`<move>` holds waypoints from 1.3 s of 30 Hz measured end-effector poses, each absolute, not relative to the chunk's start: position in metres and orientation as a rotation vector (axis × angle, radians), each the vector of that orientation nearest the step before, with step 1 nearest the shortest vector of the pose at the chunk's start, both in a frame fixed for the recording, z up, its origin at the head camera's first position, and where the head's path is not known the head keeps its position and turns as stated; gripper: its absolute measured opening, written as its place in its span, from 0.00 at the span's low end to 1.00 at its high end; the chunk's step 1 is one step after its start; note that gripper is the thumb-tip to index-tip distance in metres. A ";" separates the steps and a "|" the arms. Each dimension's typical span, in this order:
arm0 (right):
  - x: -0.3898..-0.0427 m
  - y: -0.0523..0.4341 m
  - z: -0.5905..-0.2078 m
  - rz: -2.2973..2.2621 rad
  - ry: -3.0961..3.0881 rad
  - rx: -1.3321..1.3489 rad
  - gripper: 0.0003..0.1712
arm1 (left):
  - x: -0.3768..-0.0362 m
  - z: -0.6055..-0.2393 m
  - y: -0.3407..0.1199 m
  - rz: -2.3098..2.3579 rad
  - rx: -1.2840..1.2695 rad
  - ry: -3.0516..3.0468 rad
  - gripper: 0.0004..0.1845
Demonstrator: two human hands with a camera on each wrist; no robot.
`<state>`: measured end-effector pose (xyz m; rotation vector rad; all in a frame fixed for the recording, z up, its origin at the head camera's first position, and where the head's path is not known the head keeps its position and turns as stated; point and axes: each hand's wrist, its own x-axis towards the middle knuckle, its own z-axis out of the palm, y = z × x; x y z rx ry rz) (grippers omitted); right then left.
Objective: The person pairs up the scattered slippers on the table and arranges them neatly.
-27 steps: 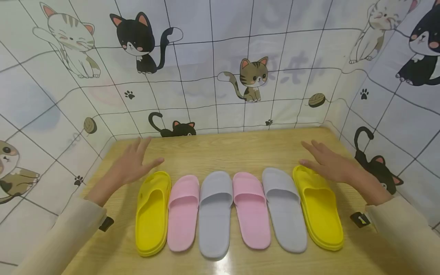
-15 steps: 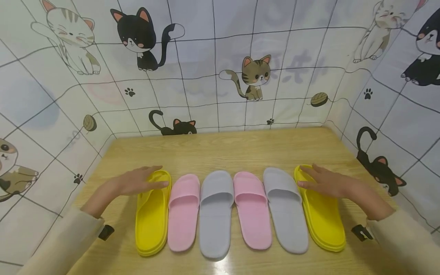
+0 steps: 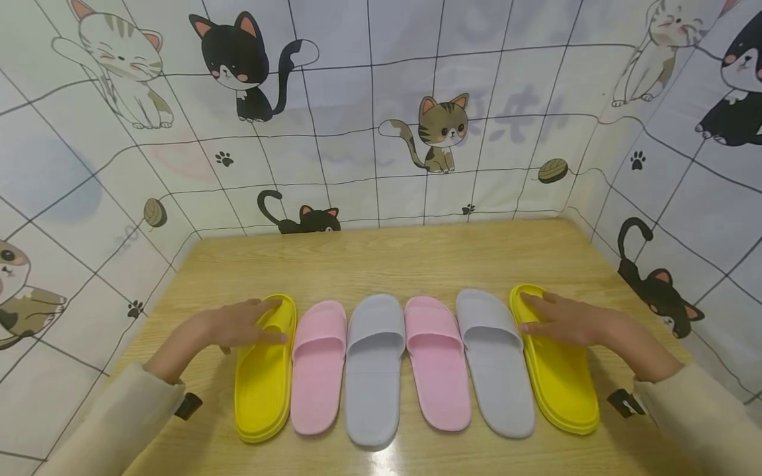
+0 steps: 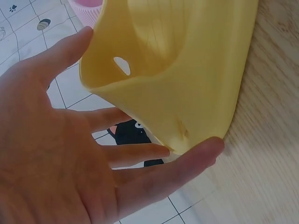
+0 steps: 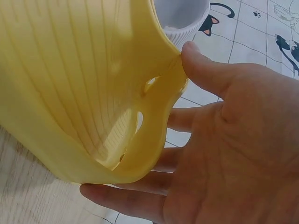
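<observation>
We see the left hand (image 3: 238, 323) and right hand (image 3: 568, 322), both spread wide, touching the outer yellow slippers (image 3: 262, 396), with pink slippers (image 3: 315, 390) and grey slippers (image 3: 372, 393) between on the counter (image 3: 381, 261).

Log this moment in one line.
left hand: touching left yellow slipper; right hand: touching right yellow slipper; between: two pink slippers, two gray slippers

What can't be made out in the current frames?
Left yellow slipper: head view, part of its strap, behind the left hand.
Right yellow slipper: head view, much of its strap, behind the right hand.
Heels of both: wrist views, cut off by the frame edges.
Pink slipper: left wrist view, mostly cut off by the top edge.
Dark piece by the left sleeve: head view, too small to identify.
</observation>
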<state>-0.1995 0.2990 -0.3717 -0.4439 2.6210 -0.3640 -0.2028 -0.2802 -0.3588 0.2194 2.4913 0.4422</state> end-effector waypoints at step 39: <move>-0.234 0.312 -0.381 -0.539 2.729 -0.451 0.46 | -0.214 -0.356 -0.276 0.489 0.228 2.487 0.52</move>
